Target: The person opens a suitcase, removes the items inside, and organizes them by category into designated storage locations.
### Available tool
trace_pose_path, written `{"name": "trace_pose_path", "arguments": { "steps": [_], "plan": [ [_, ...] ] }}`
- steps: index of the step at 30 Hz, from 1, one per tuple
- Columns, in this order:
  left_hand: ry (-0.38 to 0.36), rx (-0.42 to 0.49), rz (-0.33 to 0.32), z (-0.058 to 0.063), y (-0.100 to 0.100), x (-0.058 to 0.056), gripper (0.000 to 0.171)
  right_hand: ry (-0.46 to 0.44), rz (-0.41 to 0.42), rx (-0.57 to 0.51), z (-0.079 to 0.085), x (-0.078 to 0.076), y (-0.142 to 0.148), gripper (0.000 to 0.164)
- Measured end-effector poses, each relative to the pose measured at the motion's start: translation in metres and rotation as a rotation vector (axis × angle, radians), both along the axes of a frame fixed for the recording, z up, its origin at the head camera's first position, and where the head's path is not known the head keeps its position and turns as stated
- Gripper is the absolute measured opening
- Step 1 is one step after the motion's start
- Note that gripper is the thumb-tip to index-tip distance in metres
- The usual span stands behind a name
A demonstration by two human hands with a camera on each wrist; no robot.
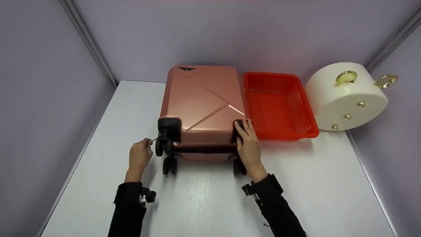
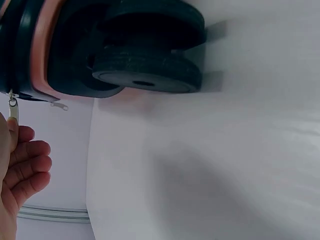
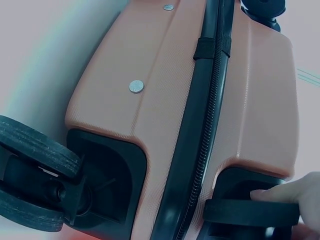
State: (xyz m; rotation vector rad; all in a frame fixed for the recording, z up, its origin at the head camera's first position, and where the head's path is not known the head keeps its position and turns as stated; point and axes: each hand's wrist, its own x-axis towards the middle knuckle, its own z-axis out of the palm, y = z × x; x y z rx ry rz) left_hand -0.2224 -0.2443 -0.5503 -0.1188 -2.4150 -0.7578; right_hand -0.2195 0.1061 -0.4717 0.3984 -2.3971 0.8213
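A rose-pink hard-shell suitcase (image 1: 204,95) lies flat on the white table, its black wheels toward me. At its near left corner my left hand (image 1: 139,156) pinches a small metal zipper pull (image 2: 13,109) between thumb and finger. A second zipper pull (image 2: 60,105) hangs close by. My right hand (image 1: 249,148) holds the upper right wheel (image 3: 250,213), thumb on one side of it and fingers over the black corner guard. Along the suitcase's near end the black zipper (image 3: 212,110) looks closed. The far ends of the suitcase's sides are hidden from the wrist views.
Right beside the suitcase stands a red plastic basket (image 1: 307,115) with perforated walls. Farther right, a cream round case (image 1: 345,89) with gold handles and gold feet leans on its side by the wall. Grey-lilac walls (image 1: 217,33) bound the table (image 1: 204,204) at the back and sides.
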Motion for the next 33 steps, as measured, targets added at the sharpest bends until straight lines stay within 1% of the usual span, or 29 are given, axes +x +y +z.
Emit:
{"name": "trace_pose_path", "arguments": {
  "steps": [3,6,12,15,18,22,27,30,33],
  "plan": [
    [-0.031,-0.014,0.003,0.002,-0.003,-0.008,0.011,-0.001,0.006,-0.001,0.0,0.0,-0.001,0.054],
    [-0.082,-0.015,0.007,0.006,-0.003,-0.018,0.013,-0.003,0.006,0.002,0.0,0.0,0.0,0.054],
    [-0.224,-0.003,0.013,0.015,-0.004,-0.036,0.017,-0.008,0.003,0.006,-0.002,0.001,0.0,0.055],
    [-0.268,-0.013,0.021,0.02,-0.005,-0.043,0.018,-0.002,0.002,0.018,-0.002,0.001,0.0,0.055],
    [-0.292,-0.022,0.008,0.023,-0.004,-0.047,0.018,0.015,-0.003,0.018,0.0,0.0,0.001,0.055],
    [-0.339,-0.025,-0.004,0.025,-0.005,-0.041,0.021,0.024,0.009,0.004,-0.001,0.0,-0.001,0.056],
    [-0.406,0.011,-0.023,0.031,-0.003,-0.035,0.023,0.023,0.034,0.038,-0.004,0.001,0.004,0.059],
    [-0.43,0.034,-0.054,0.039,-0.003,-0.029,0.029,0.035,0.032,0.038,-0.01,0.006,0.008,0.064],
    [-0.415,0.036,-0.069,0.051,-0.002,-0.022,0.034,0.049,0.008,0.002,-0.017,0.014,0.012,0.07]
  ]
}}
